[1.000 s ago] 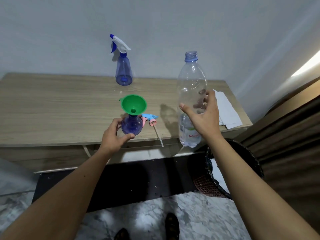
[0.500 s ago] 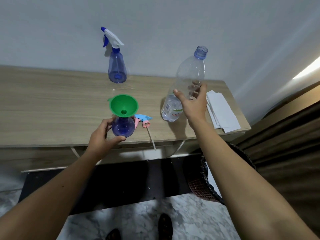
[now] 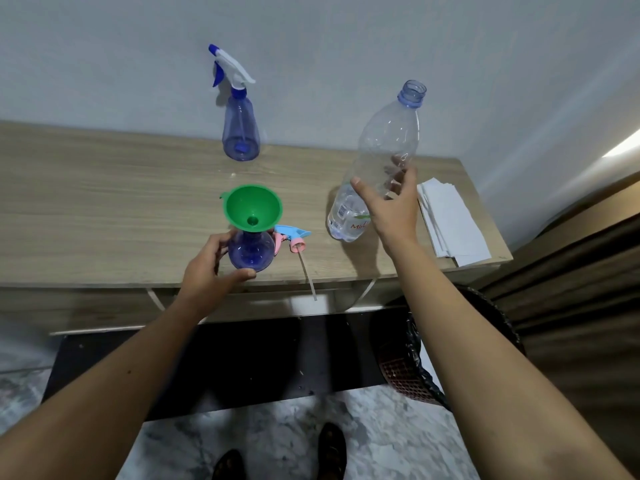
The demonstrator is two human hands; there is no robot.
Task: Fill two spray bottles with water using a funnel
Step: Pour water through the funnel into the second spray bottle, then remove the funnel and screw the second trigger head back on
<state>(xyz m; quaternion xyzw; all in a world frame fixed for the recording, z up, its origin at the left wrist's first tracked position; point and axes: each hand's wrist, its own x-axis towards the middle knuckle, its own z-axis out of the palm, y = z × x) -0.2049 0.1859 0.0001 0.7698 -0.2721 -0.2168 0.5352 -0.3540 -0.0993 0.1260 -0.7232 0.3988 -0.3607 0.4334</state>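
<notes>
Just right of the green funnel (image 3: 252, 209), my right hand (image 3: 391, 209) grasps the uncapped water bottle (image 3: 375, 164) resting on the table (image 3: 104, 209), while my left hand (image 3: 211, 268) cups the open spray bottle (image 3: 251, 251) beneath the funnel, steadying it, I judge, against tipping.

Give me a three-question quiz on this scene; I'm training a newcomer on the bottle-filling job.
1. True or false: the green funnel sits in the near spray bottle.
2. Which hand grips the water bottle? A left B right
3. Fill in: the loose trigger head lies on the ___.

Key: 1 true; 2 B, the right hand, while the left hand holds the near spray bottle; 3 table.
</notes>
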